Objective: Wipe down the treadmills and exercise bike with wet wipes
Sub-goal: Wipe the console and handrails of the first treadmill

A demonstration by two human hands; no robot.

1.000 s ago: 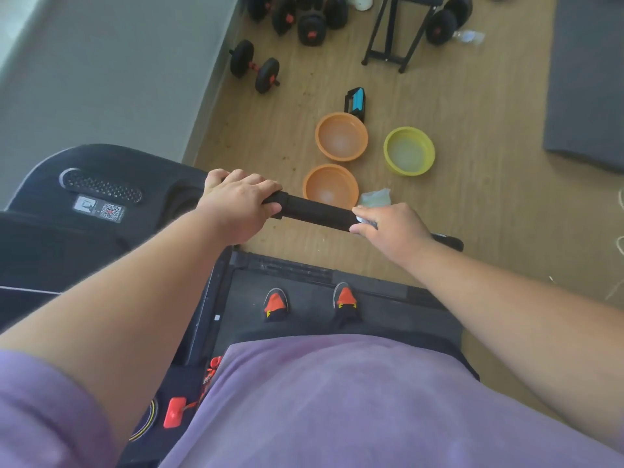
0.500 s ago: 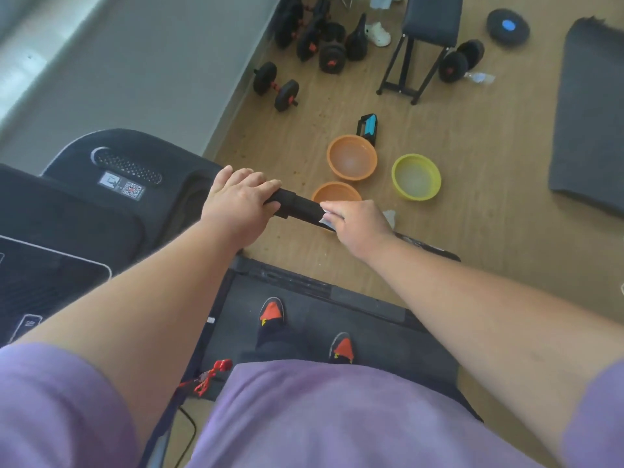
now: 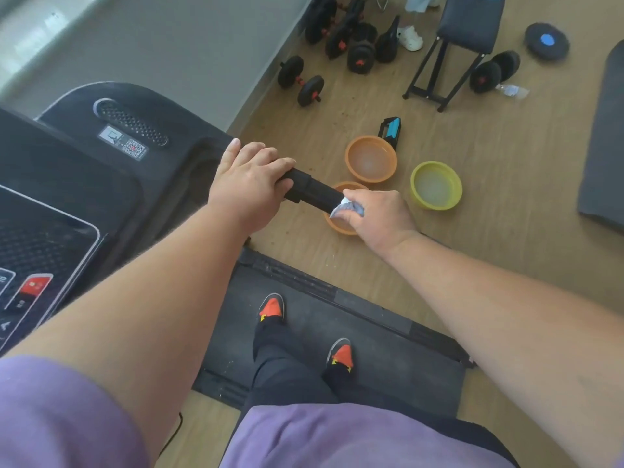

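Note:
I stand on a black treadmill, its belt (image 3: 337, 332) under my feet and its console (image 3: 67, 197) at the left. The black foam handrail (image 3: 314, 192) runs from the console toward the right. My left hand (image 3: 248, 187) is wrapped around the handrail near the console. My right hand (image 3: 374, 214) is closed around the rail a little further along, pressing a crumpled white wet wipe (image 3: 347, 209) against it. The rail beyond my right hand is hidden by my arm.
On the wooden floor past the rail sit two orange bowls (image 3: 370, 159) and a yellow-green bowl (image 3: 435, 184) holding water. Dumbbells (image 3: 300, 81), a black bench (image 3: 466, 38), a round disc (image 3: 546, 40) and a dark mat (image 3: 604, 136) lie further off. A grey wall runs along the left.
My right hand with the wipe has slid left along the handrail toward my left hand. My left hand kept its grip. The camera tilted up, showing more floor and console.

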